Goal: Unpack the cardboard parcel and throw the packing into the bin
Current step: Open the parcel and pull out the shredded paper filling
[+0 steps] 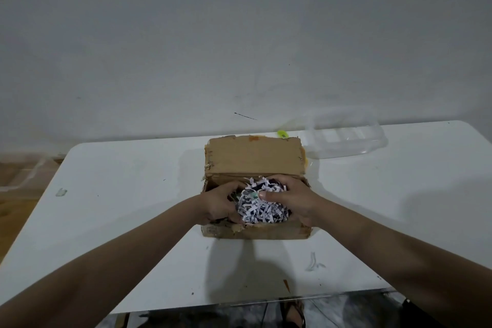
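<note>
A brown cardboard parcel [253, 157] stands in the middle of the white table [119, 194], its far flap raised upright. Inside lies a heap of white and dark shredded paper [259, 208]. My left hand [218, 204] cups the heap from the left, fingers curled into it. From the right, my right hand [290, 201] presses against the same heap, thumb on top. Both hands are inside the box and squeeze the shreds between them. What lies beneath the paper is hidden. No bin is in view.
A clear plastic container [346, 138] lies at the back right of the table. A small yellow-green object [282, 133] peeks out behind the parcel's flap. The wall stands close behind the table. Wooden floor shows at the left, a sandalled foot below the front edge.
</note>
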